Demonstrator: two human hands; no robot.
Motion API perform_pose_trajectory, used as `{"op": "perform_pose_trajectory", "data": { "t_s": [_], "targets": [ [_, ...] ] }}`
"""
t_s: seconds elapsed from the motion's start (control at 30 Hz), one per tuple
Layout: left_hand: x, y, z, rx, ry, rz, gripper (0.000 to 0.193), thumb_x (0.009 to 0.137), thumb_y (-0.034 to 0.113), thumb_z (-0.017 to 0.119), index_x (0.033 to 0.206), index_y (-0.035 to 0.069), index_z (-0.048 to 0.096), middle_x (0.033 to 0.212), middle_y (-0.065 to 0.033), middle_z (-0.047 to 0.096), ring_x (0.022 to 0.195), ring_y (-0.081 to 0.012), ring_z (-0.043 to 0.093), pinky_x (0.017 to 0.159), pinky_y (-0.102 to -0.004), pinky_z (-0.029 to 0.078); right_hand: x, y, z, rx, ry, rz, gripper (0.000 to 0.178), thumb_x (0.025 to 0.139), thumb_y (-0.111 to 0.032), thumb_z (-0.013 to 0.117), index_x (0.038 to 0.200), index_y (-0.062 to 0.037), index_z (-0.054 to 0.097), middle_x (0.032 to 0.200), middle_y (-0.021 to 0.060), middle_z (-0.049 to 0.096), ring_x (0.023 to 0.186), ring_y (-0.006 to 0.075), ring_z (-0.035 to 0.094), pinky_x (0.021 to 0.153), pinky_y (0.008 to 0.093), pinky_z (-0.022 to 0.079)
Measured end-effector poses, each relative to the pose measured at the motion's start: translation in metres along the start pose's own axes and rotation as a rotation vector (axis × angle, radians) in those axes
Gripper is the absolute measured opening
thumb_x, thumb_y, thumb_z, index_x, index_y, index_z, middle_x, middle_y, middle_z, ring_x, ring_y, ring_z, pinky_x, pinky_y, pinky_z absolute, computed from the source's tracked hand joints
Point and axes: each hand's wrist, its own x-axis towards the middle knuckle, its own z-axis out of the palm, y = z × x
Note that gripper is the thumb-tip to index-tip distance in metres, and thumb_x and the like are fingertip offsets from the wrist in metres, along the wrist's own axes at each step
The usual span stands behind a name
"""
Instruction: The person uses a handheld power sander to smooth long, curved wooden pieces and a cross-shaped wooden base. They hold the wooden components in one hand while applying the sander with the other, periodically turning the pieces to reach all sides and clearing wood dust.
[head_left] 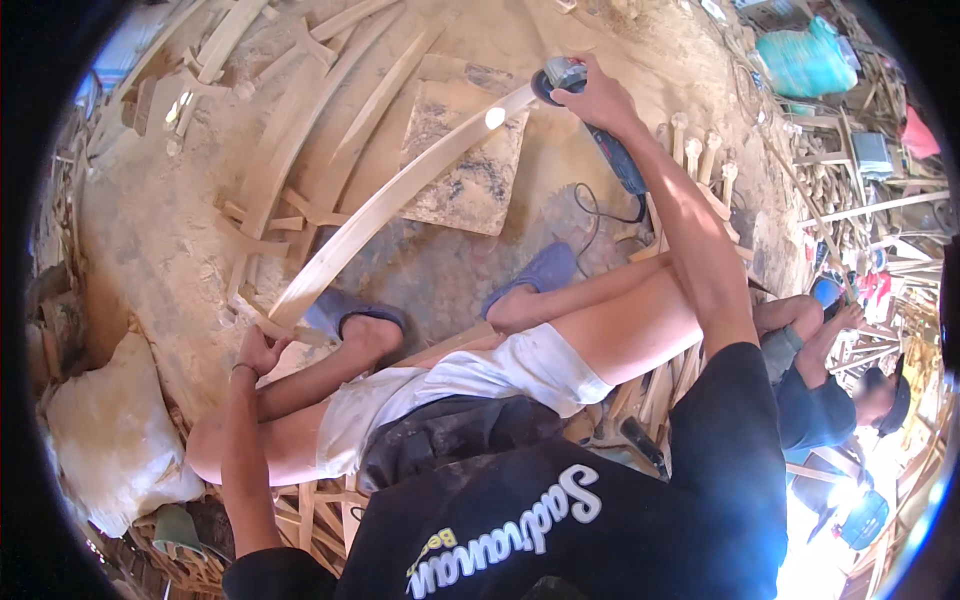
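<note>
A long, curved, pale wooden piece [400, 190] slants across the space before my legs, its near end low on the left and its far end high on the right. My left hand [263, 350] grips the near end, where a short crosspiece [250, 312] sticks out. In my right hand [603, 97] is an angle grinder [620, 160] with a blue body, held by its head. Its dark disc [543, 86] meets the far end of the wood. A black cord [597, 205] loops from the grinder's rear.
A worn square board [470, 150] lies on the dusty ground under the wood. Several curved wooden pieces [330, 120] rest at the left. Knobbed wooden legs [694, 150] stand at the right. A pale sack [120, 430] sits at the lower left. Another person [820, 390] sits at the right.
</note>
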Motion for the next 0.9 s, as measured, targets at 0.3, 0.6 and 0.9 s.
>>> {"op": "perform_pose_trajectory", "data": {
  "t_s": [0.3, 0.6, 0.9],
  "targets": [
    [-0.027, -0.029, -0.019, 0.047, -0.108, -0.169, 0.057, 0.089, 0.048, 0.090, 0.083, -0.007, 0.075, 0.071, -0.0115, 0.071, 0.069, -0.0156, 0.065, 0.064, -0.0390, 0.055, -0.108, -0.131, 0.027, 0.119, -0.405, -0.342, 0.082, 0.084, -0.052, 0.079, 0.154, -0.0251, 0.047, 0.111, 0.0220, 0.078, 0.103, 0.0417, 0.076, 0.089, 0.0500, 0.059],
    [-0.027, -0.034, -0.013, -0.067, -0.133, -0.114, 0.053, 0.090, 0.045, 0.091, 0.095, -0.006, 0.076, 0.085, -0.0161, 0.077, 0.078, -0.0201, 0.070, 0.071, -0.0408, 0.057, -0.040, -0.043, 0.015, 0.153, -0.239, -0.224, 0.083, 0.085, -0.053, 0.076, 0.157, -0.0240, 0.047, 0.106, 0.0170, 0.080, 0.101, 0.0396, 0.078, 0.088, 0.0494, 0.061],
    [-0.030, -0.056, -0.011, 0.022, -0.078, -0.161, 0.059, 0.090, 0.049, 0.091, 0.087, -0.007, 0.072, 0.081, -0.0190, 0.076, 0.073, -0.0210, 0.070, 0.069, -0.0406, 0.058, 0.005, -0.009, 0.002, 0.055, -0.149, -0.048, 0.086, 0.084, -0.057, 0.081, 0.157, -0.0248, 0.049, 0.122, 0.0186, 0.079, 0.118, 0.0387, 0.074, 0.103, 0.0487, 0.056]
  ]
}}
